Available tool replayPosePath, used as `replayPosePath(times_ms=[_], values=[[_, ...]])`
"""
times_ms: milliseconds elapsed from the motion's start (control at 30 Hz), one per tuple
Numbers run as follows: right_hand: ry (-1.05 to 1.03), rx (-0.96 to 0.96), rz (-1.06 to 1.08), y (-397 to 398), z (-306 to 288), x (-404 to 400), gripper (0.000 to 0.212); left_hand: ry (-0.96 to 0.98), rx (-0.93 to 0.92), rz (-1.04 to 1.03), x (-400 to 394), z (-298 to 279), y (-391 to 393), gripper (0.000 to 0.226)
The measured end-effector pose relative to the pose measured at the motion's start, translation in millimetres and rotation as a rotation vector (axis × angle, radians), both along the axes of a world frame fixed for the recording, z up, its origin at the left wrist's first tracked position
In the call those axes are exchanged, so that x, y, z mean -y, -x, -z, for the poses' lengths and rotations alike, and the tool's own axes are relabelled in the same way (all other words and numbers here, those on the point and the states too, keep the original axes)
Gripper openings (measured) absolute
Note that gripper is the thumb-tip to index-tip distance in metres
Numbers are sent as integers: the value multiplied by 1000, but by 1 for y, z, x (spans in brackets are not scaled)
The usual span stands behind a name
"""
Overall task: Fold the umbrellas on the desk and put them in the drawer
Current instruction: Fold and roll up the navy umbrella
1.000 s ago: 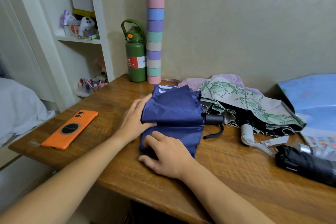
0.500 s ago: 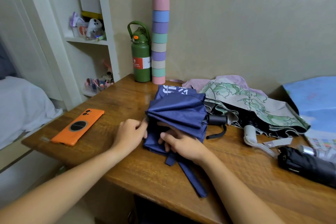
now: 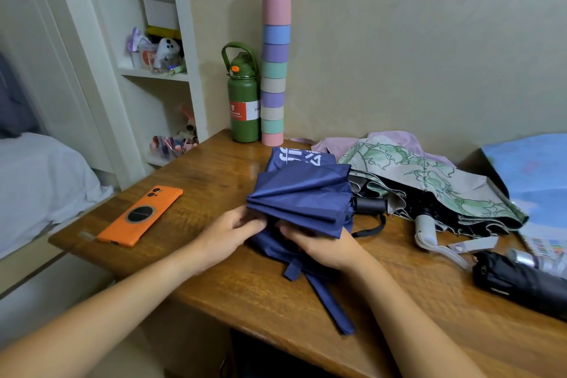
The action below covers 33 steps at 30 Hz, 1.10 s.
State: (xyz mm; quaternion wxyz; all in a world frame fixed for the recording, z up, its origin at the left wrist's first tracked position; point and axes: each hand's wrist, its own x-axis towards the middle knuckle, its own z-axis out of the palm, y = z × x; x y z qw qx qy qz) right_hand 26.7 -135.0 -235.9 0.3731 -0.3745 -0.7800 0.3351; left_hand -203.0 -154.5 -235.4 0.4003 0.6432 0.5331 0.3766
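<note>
A navy blue umbrella [image 3: 302, 193] lies collapsed on the wooden desk [image 3: 245, 288], its black handle [image 3: 369, 205] pointing right and its blue strap [image 3: 329, 301] trailing toward me. My left hand [image 3: 228, 231] pinches the cloth folds at the umbrella's left edge. My right hand [image 3: 322, 242] grips the folds from below, fingertips tucked under the cloth. A green-leaf patterned umbrella [image 3: 429, 181] lies loose behind it. A folded black umbrella [image 3: 518, 281] rests at the right edge. No drawer is in view.
An orange phone [image 3: 139, 215] lies on the desk's left part. A green bottle [image 3: 243, 101] and a tall stack of pastel cups [image 3: 274, 70] stand against the wall. A white shelf unit [image 3: 159, 76] is at left, a blue sheet [image 3: 534, 175] at right.
Both hands went from pressing flat on the blue umbrella to gathering its folds at the near edge. The strap has come loose toward me. The camera shifted slightly left.
</note>
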Motion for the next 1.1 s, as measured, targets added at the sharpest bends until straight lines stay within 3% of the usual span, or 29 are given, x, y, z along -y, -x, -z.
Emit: replayPosePath(times_ms=[67,167,333,533,633,800,900,933,1033,1100], values=[[21,89,-55,2,-1,1,11,68,-4,-31,-1,-4,-1,28],[108,163,4,2,-7,6,5,205,-157,-90,-5,-15,1,25],[174,152,140,0,-15,11,53,346,-335,-31,-9,-31,2,18],[-218,66,341,-6,-14,-4,30,474,-476,-21,-12,-45,-3,28],[-251,122,365,-14,-11,-12,26,475,-576,-46,-11,-49,-8,36],[-111,198,326,-19,-1,-19,28,452,-780,-64,-10,-49,-13,46],[-90,196,310,-20,-7,-17,32,238,-1011,-133,-3,-51,-28,42],[-91,195,305,-20,-9,-16,32,111,-996,-151,1,-51,-34,35],[-99,202,288,-18,-13,-14,26,-147,-586,-8,8,-50,-48,30],[-97,221,289,-18,-11,-15,24,-266,-417,132,10,-47,-55,14]])
